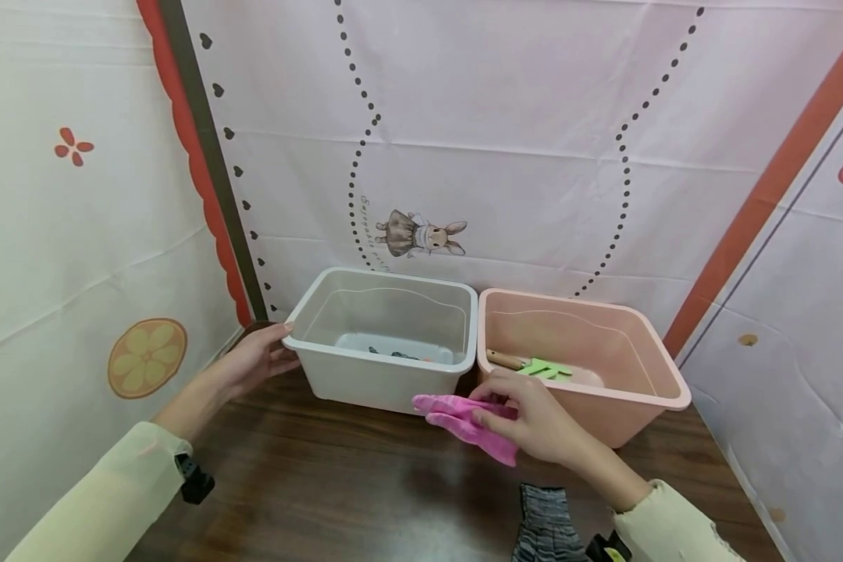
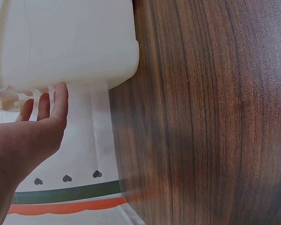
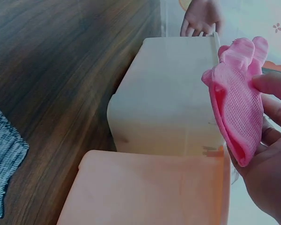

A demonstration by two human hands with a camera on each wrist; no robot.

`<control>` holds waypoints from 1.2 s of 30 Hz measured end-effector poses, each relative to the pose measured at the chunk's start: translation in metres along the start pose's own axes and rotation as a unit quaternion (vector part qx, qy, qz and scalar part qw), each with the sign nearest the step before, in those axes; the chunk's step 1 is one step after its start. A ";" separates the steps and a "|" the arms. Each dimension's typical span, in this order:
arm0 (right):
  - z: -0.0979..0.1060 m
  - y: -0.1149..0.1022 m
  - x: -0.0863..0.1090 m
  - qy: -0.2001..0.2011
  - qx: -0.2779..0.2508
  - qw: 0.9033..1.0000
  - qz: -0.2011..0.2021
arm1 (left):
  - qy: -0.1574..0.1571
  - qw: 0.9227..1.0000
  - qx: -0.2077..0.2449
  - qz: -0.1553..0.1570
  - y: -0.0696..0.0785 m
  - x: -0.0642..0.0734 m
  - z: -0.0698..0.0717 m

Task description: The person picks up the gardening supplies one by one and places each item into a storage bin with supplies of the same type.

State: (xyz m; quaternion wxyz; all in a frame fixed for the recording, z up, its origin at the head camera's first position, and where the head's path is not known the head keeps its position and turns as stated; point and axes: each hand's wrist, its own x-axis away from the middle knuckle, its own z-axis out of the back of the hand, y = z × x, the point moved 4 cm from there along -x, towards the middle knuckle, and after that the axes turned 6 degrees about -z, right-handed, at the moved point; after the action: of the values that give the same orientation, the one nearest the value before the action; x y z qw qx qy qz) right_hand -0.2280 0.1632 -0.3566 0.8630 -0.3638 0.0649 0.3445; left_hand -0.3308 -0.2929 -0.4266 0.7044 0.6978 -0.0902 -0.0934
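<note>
My right hand [image 1: 534,417] pinches a folded pink glove [image 1: 467,421] between thumb and fingers, in front of the two bins. In the right wrist view the glove [image 3: 239,101] shows a mesh-like knit and stubby fingers. At the left end of the white bin [image 1: 372,382], my left hand [image 1: 256,361] holds the rim, its thumb side on top and the other fingers below along the outer wall. The left wrist view shows those fingers [image 2: 61,101] against the bin; the thumb is hidden there. A grey knitted glove-like piece [image 1: 548,519] lies near my right forearm, partly out of frame.
A pink bin [image 1: 604,417] stands right of the white one, holding a green tool [image 1: 544,369] with a wooden handle [image 1: 503,359]. Small dark items [image 1: 396,355], partly hidden, lie in the white bin. The wooden table [image 1: 309,484] meets printed cloth walls [image 1: 534,195].
</note>
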 end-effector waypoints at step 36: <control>0.017 -0.009 -0.043 0.034 -0.069 0.997 0.001 | -0.006 1.000 0.005 -0.006 0.000 0.000 -0.002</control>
State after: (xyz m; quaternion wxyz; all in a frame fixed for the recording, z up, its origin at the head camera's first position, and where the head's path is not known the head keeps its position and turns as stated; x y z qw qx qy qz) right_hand -0.2568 0.1467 -0.3235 0.8331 -0.4336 0.0709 0.3359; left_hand -0.3300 -0.2916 -0.4269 0.6997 0.7014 -0.0912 -0.1012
